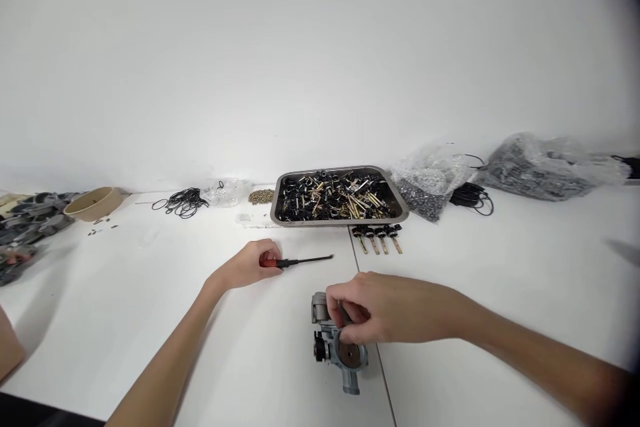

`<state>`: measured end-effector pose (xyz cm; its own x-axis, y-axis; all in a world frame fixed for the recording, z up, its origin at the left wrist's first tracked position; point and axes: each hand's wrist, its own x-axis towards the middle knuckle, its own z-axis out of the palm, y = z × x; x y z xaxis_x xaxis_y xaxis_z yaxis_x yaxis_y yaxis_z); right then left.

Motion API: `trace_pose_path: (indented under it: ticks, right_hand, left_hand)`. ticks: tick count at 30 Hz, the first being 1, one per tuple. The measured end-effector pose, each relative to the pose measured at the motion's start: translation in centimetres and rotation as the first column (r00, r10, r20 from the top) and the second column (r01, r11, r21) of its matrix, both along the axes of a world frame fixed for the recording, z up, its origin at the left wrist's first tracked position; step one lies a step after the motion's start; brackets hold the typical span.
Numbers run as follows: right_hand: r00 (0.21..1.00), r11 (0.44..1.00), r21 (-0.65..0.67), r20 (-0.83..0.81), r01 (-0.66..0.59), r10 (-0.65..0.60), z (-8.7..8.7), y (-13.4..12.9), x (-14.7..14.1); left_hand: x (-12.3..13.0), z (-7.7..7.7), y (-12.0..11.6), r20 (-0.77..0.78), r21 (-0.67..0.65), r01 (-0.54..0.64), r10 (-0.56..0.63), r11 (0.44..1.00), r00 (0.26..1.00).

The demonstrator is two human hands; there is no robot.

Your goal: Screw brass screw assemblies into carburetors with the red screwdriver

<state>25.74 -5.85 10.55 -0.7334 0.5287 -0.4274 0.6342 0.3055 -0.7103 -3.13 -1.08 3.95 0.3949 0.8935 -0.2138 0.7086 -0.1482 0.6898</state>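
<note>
Head view: the left hand (256, 260) gripped a screwdriver (290, 263) by its red handle, apparently for control. The right hand (377, 307) curled over the metal housing (343, 355) on the table (270, 360), seemingly steadying it; whether its fingers pinched anything could not be determined.

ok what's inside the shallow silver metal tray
The shallow silver metal tray holds a heap of small black parts, many with brass-coloured stems. Whatever lies under the top layer is hidden.
</note>
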Motion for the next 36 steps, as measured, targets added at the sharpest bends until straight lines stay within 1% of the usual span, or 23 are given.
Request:
trace_pose_path:
  ticks: [2,3,4,5,6,7,8,9,10,12,14,19,23,27,32,34,36]
  right_hand:
    - [1.0,0.995,-0.097,-0.022,-0.005,0.003,-0.3,1.0,0.3]
    - [0.999,0.991,-0.134,-0.038,0.01,-0.016,-0.6,1.6,0.4]
    - [0.998,0.99,-0.13,-0.046,0.046,-0.052,-1.1,2.1,0.5]
    - [0.993,0.992,-0.069,-0.044,0.104,-0.108,-1.6,2.7,0.6]
    - [0.985,0.984,0.045,-0.029,0.172,-0.171,-2.3,3.1,0.5]
    - [0.971,0.951,0.201,-0.002,0.233,-0.238,-3.1,3.5,0.4]
    - [0.958,0.902,0.347,0.03,0.257,-0.285,-3.8,3.7,0.3]
    - [0.95,0.856,0.456,0.069,0.243,-0.306,-4.6,3.9,0.1]
    - [0.944,0.821,0.53,0.106,0.212,-0.312,-5.2,4.0,-0.2]
    - [0.939,0.788,0.597,0.163,0.15,-0.302,-6.1,4.0,-0.6]
    - [0.939,0.768,0.626,0.168,0.135,-0.302,-6.7,4.1,-0.9]
    - [0.954,0.731,0.669,0.11,0.136,-0.278,-7.6,4.5,-1.0]
    - [0.96,0.698,0.698,0.051,0.163,-0.275,-8.2,4.9,-0.9]
    - [0.965,0.68,0.709,-0.005,0.188,-0.262,-8.6,5.0,-0.8]
    - [0.971,0.674,0.708,-0.073,0.212,-0.229,-9.2,5.1,-0.7]
    - [0.969,0.691,0.68,-0.148,0.247,-0.2,-9.3,5.2,-0.6]
    - [0.948,0.718,0.625,-0.266,0.306,-0.172,-9.1,5.3,-0.5]
  left_hand:
    - [0.0,-0.1,0.1,0.007,-0.001,-0.005,0.005,1.0,1.0]
    - [0.0,-0.1,0.1,0.008,-0.005,-0.008,0.008,1.0,1.0]
    - [0.0,-0.1,0.1,0.008,-0.011,-0.011,0.011,1.0,1.0]
    - [0.0,-0.1,0.1,0.007,-0.016,-0.012,0.012,1.0,1.0]
    - [0.0,-0.1,0.1,0.007,-0.019,-0.012,0.012,1.0,1.0]
    - [0.0,-0.1,0.1,0.007,-0.021,-0.01,0.01,1.0,1.0]
    - [-0.1,-0.1,0.1,0.006,-0.022,-0.007,0.007,1.0,1.0]
    - [-0.1,-0.1,0.1,0.005,-0.022,-0.005,0.005,1.0,1.0]
    - [-0.2,-0.2,0.1,0.003,-0.022,-0.003,0.003,1.0,1.0]
    - [-0.3,-0.2,0.1,-0.002,-0.021,0.0,0.0,1.0,1.0]
    - [-0.4,-0.3,0.2,-0.007,-0.016,0.001,-0.002,1.0,1.0]
    - [-0.3,-0.3,0.2,-0.006,-0.021,0.0,0.0,1.0,1.0]
    - [-0.2,0.0,0.0,-0.009,-0.023,0.0,0.0,1.0,1.0]
    - [-0.1,0.1,-0.1,-0.016,-0.023,-0.001,0.0,1.0,1.0]
    - [-0.2,-0.1,0.0,-0.008,-0.03,0.001,-0.001,1.0,1.0]
    - [-0.3,-0.1,0.1,0.006,-0.033,0.0,0.001,0.999,1.0]
    - [-0.4,-0.1,0.2,0.034,-0.031,-0.007,0.008,0.999,0.999]
